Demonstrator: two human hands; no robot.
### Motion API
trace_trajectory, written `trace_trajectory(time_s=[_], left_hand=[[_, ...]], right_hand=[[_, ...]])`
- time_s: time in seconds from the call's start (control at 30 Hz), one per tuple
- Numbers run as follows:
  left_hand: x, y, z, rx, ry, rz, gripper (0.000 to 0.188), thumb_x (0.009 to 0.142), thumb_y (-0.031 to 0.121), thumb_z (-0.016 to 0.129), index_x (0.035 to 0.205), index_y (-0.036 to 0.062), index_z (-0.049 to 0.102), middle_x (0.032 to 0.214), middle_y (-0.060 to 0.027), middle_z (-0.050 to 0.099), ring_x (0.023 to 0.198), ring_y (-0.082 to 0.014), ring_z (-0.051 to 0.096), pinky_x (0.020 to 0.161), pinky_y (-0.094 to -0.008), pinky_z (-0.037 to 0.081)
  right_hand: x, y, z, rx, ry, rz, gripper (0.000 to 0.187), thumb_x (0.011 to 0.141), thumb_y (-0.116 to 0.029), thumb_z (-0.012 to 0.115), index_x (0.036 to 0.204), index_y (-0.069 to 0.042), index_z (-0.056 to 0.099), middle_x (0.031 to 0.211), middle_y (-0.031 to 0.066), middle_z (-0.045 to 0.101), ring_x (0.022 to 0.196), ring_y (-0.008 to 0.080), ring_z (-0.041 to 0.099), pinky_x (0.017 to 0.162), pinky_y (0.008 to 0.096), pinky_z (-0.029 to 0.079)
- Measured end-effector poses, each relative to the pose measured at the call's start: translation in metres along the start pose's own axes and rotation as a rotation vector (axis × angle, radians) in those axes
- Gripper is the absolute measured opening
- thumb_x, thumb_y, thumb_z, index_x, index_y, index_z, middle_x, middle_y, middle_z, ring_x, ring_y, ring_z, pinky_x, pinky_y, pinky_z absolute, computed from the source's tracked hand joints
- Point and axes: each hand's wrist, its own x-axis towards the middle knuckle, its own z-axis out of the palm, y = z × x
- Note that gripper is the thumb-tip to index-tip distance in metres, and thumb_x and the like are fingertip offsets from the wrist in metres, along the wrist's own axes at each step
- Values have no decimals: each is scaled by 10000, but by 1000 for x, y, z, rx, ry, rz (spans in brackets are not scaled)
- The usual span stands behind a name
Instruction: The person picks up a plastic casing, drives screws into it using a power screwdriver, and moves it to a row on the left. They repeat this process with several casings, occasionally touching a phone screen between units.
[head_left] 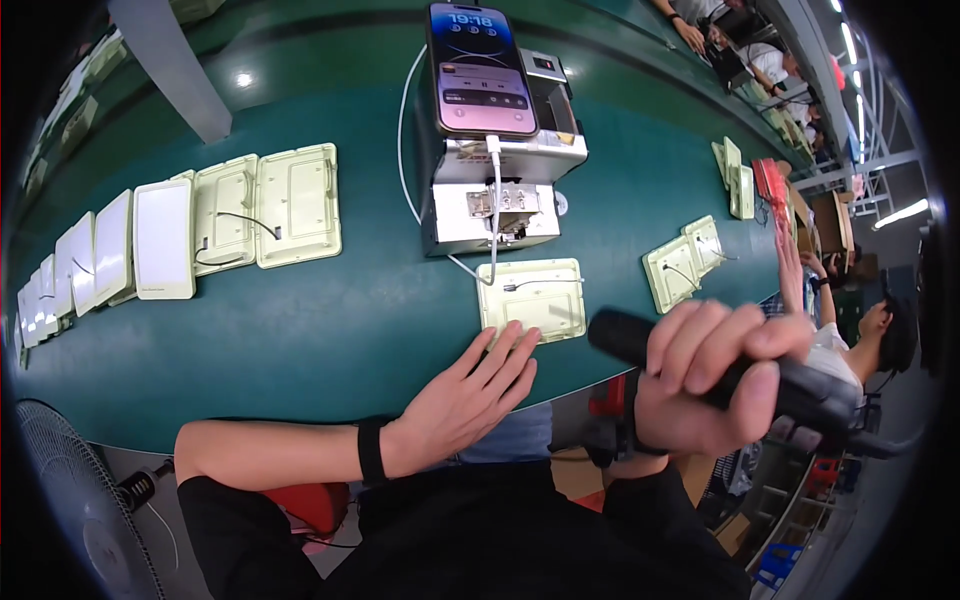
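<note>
A pale yellow-green plastic panel [545, 310] lies on the green table in front of me, a short wire with a small dark connector across it. My left hand [470, 390] rests with fingers stretched out on the near edge of this panel. To its right, my right hand [715, 370] is closed around a black corded electric screwdriver [620, 335], raised above the table's front edge. The tool is slightly blurred, and its dark front end points left toward the panel. Its cord leaves the other end at the right.
Behind the panel stands a metal box machine [490, 215], with a phone [483, 70] and white cable on it. Similar panels [298, 205] form a row at left; two more [670, 275] lie at right. A fan [80, 500] stands lower left. Other people work at right.
</note>
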Motion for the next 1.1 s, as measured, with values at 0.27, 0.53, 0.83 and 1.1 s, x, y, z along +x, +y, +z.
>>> trace_trajectory(time_s=[0.27,0.53,0.83,1.1], left_hand=[[-9,4,-8,-73,42,-179,538,989,309,536,1465,65,482,1559,-263,443,1486,-448,386,1244,-551,307],[-11,5,-1,-25,-5,-163,521,976,300,547,1422,38,493,1516,-294,470,1445,-470,428,1214,-539,359],[-6,4,-2,87,-47,-138,490,993,306,527,1372,-5,518,1504,-283,492,1428,-455,454,1187,-516,394],[-5,0,-3,68,-57,-130,491,992,309,521,1370,-3,525,1503,-285,494,1431,-457,452,1192,-524,385]], right_hand=[[54,64,61,-201,211,87,113,1010,-149,575,987,-65,503,648,33,465,485,150,443,478,327,398],[8,36,23,-54,50,89,175,1017,-176,603,1037,-59,474,636,38,482,465,145,427,478,327,422],[-39,20,7,-176,19,208,233,1030,-235,611,1039,-70,447,612,35,475,438,138,413,462,320,422],[-46,35,6,-208,27,215,255,1021,-203,640,1033,-72,422,619,44,487,461,136,439,467,314,430]])
